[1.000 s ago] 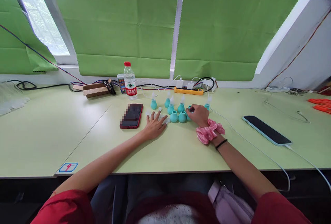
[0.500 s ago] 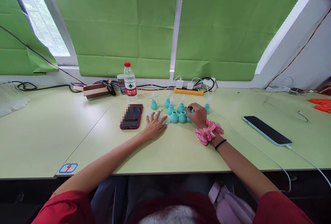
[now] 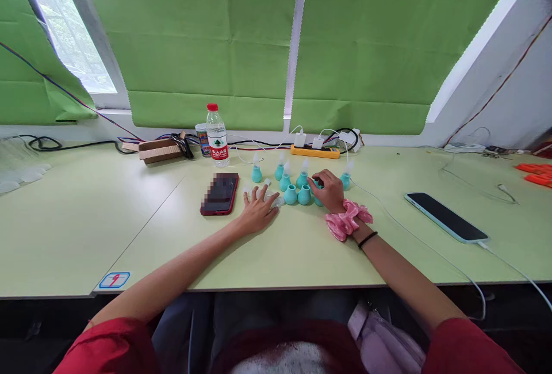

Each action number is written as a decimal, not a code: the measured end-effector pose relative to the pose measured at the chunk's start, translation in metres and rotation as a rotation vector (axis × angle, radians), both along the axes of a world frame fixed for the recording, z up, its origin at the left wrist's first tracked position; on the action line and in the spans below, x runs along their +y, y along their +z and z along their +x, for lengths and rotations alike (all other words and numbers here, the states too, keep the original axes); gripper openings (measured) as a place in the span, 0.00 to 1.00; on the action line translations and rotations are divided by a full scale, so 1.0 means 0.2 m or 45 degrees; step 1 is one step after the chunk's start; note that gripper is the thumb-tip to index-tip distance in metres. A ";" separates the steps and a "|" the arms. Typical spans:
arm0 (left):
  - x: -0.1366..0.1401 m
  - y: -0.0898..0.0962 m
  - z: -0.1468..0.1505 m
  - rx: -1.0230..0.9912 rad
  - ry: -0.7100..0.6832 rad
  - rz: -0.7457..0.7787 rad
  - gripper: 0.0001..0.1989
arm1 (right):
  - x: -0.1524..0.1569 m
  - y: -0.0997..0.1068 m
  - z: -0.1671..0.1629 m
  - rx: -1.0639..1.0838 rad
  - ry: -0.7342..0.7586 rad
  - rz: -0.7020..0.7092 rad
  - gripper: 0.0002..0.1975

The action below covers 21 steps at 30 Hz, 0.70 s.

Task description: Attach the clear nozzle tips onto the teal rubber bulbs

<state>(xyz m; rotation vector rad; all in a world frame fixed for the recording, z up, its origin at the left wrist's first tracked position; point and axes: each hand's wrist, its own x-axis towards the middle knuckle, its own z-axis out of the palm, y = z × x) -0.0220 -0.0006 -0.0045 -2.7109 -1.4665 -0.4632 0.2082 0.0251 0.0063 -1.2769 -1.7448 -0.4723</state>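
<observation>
Several turquoise squeeze bulbs stand grouped on the table, some with frosted clear nozzles, like this nozzled bulb (image 3: 257, 172) at the left. At the front, an open-topped bulb (image 3: 304, 195) has no nozzle and shows its round mouth. My right hand (image 3: 328, 190), with a pink scrunchie (image 3: 348, 220) at the wrist, has its fingers closed around a turquoise bulb (image 3: 318, 200), mostly hidden by the hand. Palm down, my left hand (image 3: 257, 210) spreads its fingers over loose clear plastic pieces (image 3: 278, 201). Another small clear piece (image 3: 267, 182) lies just beyond its fingertips.
A red-cased phone (image 3: 219, 194) lies left of my left hand. Behind are a water bottle (image 3: 218, 138), a cup (image 3: 202, 140), a cardboard box (image 3: 160, 151) and a yellow power strip (image 3: 314, 152). A charging phone (image 3: 446, 217) and its white cable (image 3: 409, 230) are at the right.
Little differs. My right hand shifts very slightly at the same bulb, while my left hand stays spread on the clear pieces.
</observation>
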 end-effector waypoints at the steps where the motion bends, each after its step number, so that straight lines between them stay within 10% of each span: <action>1: 0.00 0.00 0.00 -0.001 0.002 0.001 0.21 | 0.00 0.00 0.00 0.008 0.002 0.009 0.12; 11: 0.00 0.00 -0.01 -0.021 -0.014 -0.002 0.21 | 0.00 0.09 0.08 0.194 -0.425 0.194 0.19; 21: 0.00 0.00 -0.01 -0.028 -0.016 -0.014 0.21 | 0.09 0.00 0.19 0.440 -0.711 -0.529 0.23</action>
